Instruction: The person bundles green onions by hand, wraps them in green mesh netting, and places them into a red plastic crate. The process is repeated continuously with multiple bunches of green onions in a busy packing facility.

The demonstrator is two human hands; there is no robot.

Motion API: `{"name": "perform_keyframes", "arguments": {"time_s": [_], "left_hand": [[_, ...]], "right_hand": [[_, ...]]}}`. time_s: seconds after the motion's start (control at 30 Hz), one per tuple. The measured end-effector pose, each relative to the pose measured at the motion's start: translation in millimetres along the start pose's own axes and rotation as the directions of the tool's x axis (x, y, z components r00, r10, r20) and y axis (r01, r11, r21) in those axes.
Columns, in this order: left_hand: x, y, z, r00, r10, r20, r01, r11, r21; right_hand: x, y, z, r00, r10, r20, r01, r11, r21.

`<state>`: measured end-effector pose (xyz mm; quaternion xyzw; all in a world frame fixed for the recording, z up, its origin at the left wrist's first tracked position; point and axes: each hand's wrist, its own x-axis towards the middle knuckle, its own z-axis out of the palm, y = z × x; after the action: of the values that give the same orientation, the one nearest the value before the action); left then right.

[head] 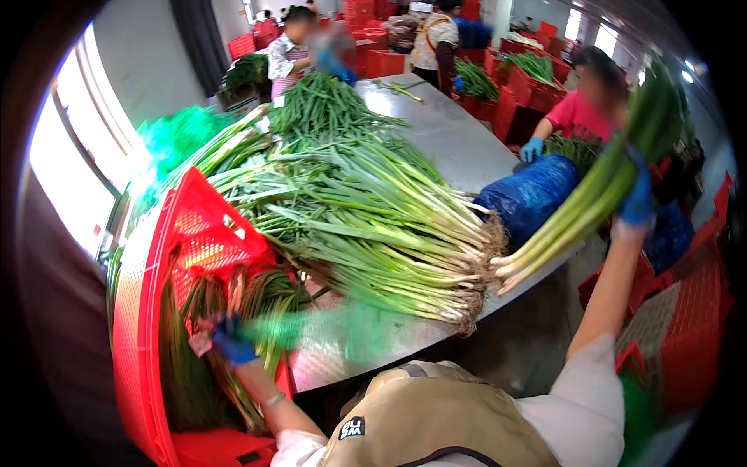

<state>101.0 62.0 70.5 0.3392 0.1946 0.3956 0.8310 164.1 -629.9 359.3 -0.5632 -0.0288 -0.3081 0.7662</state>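
My right hand (636,190), in a blue glove, is raised at the right and grips a bunch of long green onions (575,225). Its white ends point down left towards the table and its green tops rise past my hand. My left hand (233,343), also gloved in blue, is over a red plastic crate (143,327). Blurred green netting (327,330) trails right from its fingers across the table edge, and a small pinkish thing (201,343) shows beside them. Between my hands lies a large pile of green onions (373,222), their rooted ends facing right.
The pile rests on a metal table (443,140). Beyond it are a blue plastic-wrapped bundle (528,190) and more greens (327,108). Dark leafy stalks (198,373) fill the left crate. Several people work around; one person (589,111) sits at the right. Red crates (694,327) stand at right.
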Motion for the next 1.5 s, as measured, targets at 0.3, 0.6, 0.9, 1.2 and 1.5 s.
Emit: {"name": "perform_keyframes", "arguments": {"time_s": [0.3, 0.6, 0.9, 1.2, 1.5], "left_hand": [[-140, 71, 56, 0.97, 0.08, 0.228, -0.149, 0.941, 0.303], [-247, 92, 33, 0.997, 0.069, -0.029, -0.058, 0.96, 0.274], [-225, 74, 135, 0.957, 0.069, 0.28, -0.184, 0.893, 0.41], [-255, 100, 118, 0.857, 0.223, 0.464, -0.364, 0.9, 0.241], [-295, 204, -12, 0.832, 0.266, 0.486, -0.116, 0.941, -0.317]], "right_hand": [[148, 81, 200, 0.59, 0.548, 0.593, -0.135, 0.791, -0.597], [1, 418, 287, 0.613, 0.659, 0.435, 0.349, 0.267, -0.898], [45, 335, 289, 0.519, 0.31, 0.796, 0.445, 0.697, -0.562], [-331, 198, 237, -0.007, -0.086, 0.996, 0.227, 0.97, 0.085], [-361, 293, 91, -0.008, 0.335, 0.942, 0.646, 0.721, -0.251]]}}
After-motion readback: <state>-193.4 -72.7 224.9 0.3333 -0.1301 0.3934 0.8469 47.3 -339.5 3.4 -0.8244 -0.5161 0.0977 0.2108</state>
